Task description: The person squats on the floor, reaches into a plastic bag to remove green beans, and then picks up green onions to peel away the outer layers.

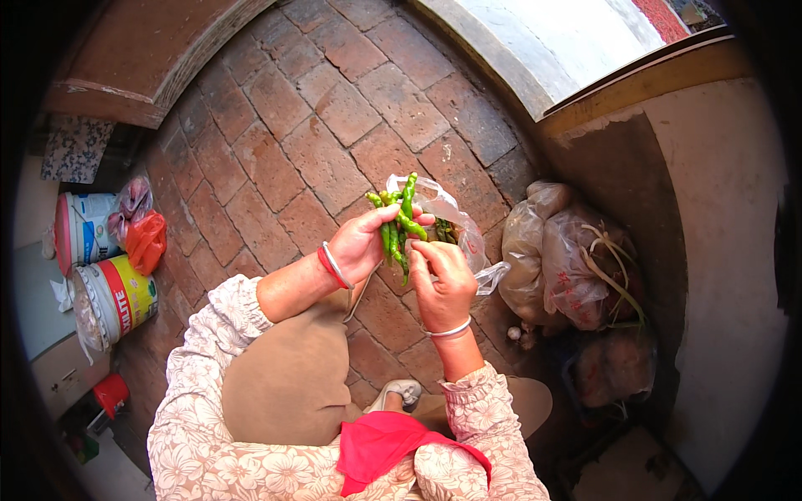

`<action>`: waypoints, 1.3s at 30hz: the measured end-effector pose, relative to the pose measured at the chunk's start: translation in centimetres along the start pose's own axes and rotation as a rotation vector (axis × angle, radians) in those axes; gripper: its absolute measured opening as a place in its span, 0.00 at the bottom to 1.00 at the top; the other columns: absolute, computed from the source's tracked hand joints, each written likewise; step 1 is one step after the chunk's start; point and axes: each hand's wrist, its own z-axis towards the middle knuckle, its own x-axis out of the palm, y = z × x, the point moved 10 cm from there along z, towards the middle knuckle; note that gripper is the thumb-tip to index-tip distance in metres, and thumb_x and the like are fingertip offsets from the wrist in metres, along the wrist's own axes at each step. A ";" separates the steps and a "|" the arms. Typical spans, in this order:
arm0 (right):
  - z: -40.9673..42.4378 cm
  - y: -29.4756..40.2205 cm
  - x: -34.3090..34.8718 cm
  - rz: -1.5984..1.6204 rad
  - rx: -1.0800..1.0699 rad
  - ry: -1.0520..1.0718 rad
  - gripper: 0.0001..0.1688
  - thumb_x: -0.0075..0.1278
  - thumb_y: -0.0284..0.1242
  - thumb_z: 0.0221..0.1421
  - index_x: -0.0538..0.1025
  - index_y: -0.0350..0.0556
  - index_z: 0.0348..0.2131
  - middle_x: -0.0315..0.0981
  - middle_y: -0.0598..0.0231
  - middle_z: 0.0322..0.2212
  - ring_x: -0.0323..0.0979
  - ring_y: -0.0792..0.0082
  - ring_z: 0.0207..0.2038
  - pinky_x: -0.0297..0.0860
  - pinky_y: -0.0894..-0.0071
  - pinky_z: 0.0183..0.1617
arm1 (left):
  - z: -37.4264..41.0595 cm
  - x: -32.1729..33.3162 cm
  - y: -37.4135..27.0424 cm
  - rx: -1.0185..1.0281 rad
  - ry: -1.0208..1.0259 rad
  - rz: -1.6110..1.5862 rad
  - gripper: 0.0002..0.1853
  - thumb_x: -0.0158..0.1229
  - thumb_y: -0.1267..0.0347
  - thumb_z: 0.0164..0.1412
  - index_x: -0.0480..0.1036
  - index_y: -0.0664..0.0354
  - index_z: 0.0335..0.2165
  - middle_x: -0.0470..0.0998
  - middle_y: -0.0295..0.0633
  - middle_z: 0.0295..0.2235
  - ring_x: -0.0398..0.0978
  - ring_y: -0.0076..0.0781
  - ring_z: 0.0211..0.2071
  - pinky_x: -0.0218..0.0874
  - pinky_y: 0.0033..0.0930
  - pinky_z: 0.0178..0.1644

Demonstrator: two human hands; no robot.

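Note:
Several long green chili peppers (pixel 391 235) lie bunched in my left hand (pixel 362 245), the thumb pressed over them. My right hand (pixel 443 278) is beside the bunch, its thumb and forefinger pinched together at the peppers' lower right; whether something small sits between the fingertips cannot be made out. Just beyond both hands is a clear plastic bag (pixel 471 235), its mouth spread, with more dark green peppers (pixel 446 230) inside. My right hand covers part of this bag.
Large tied plastic bags (pixel 557 263) stand against the right wall, a garlic bulb (pixel 514 333) on the floor beside them. Paint buckets (pixel 119 300) and a red plastic bag (pixel 146 241) are at left. Brick flooring (pixel 326 144) runs to a doorway at upper right.

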 end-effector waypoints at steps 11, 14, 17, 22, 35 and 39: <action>-0.6 0.7 0.4 -0.011 0.049 0.119 0.06 0.53 0.24 0.42 0.73 0.43 0.26 0.69 0.64 0.22 0.67 0.72 0.20 0.64 0.77 0.24 | -0.1 0.3 -0.7 0.059 -0.014 0.031 0.18 0.40 0.64 0.60 0.61 0.65 0.45 0.64 0.48 0.47 0.66 0.32 0.44 0.59 0.34 0.47; -1.1 -0.5 1.0 0.069 0.148 0.093 0.08 0.54 0.23 0.41 0.73 0.43 0.27 0.68 0.65 0.22 0.66 0.75 0.19 0.64 0.79 0.23 | -0.2 0.5 -0.7 0.084 -0.025 0.102 0.18 0.40 0.64 0.60 0.61 0.65 0.45 0.64 0.48 0.47 0.66 0.32 0.43 0.58 0.34 0.47; -1.9 -3.1 0.9 0.258 0.310 0.043 0.07 0.53 0.22 0.43 0.73 0.42 0.28 0.68 0.68 0.23 0.66 0.81 0.20 0.63 0.83 0.24 | 0.1 0.1 -0.9 0.122 -0.050 0.145 0.18 0.40 0.65 0.59 0.61 0.65 0.45 0.65 0.48 0.47 0.67 0.32 0.43 0.58 0.34 0.47; -3.0 -6.2 -0.9 0.389 0.393 -0.081 0.06 0.50 0.19 0.46 0.74 0.40 0.29 0.69 0.69 0.24 0.65 0.83 0.23 0.63 0.84 0.27 | -0.1 -0.3 -1.6 0.157 -0.068 0.113 0.18 0.40 0.65 0.59 0.62 0.66 0.45 0.65 0.49 0.47 0.66 0.32 0.43 0.58 0.34 0.47; -1.9 -4.2 1.4 0.430 0.354 0.083 0.07 0.52 0.20 0.44 0.74 0.41 0.29 0.69 0.68 0.25 0.67 0.81 0.24 0.64 0.83 0.28 | 0.2 0.3 -0.8 0.142 -0.030 0.156 0.20 0.41 0.64 0.58 0.61 0.66 0.46 0.65 0.47 0.47 0.67 0.31 0.43 0.57 0.34 0.48; -3.2 -7.7 0.1 0.429 0.443 0.002 0.06 0.50 0.18 0.44 0.74 0.41 0.28 0.69 0.67 0.25 0.68 0.80 0.26 0.65 0.84 0.30 | 0.2 -0.3 -1.1 0.136 -0.032 0.047 0.21 0.39 0.64 0.58 0.61 0.67 0.45 0.64 0.48 0.47 0.68 0.31 0.41 0.58 0.34 0.47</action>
